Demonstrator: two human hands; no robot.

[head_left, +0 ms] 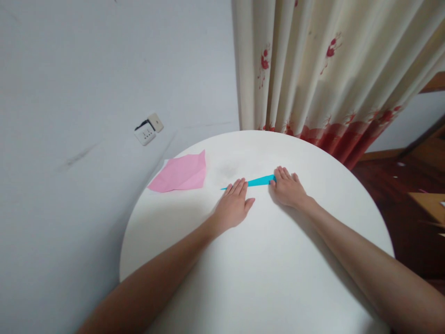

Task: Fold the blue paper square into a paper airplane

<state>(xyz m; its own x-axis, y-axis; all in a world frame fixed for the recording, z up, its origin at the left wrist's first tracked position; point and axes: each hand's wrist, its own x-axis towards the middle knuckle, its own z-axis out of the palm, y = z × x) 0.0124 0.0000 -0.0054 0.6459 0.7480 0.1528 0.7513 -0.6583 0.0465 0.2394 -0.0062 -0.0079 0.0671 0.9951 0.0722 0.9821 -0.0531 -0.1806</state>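
Observation:
A narrow folded strip of blue paper (257, 181) lies on the round white table (264, 278), pointing left to a sharp tip. My left hand (233, 205) lies flat, fingers together, pressing on the strip's thin left end. My right hand (288, 187) lies flat too, its fingers pressing down the strip's wider right end. Only the strip's middle and tip show between the hands.
A creased pink sheet of paper (181, 174) lies at the table's far left edge, over a white sheet. A wall with a socket (149, 129) stands to the left. A flowered curtain (323, 69) hangs behind the table. Dark wooden floor lies at the right.

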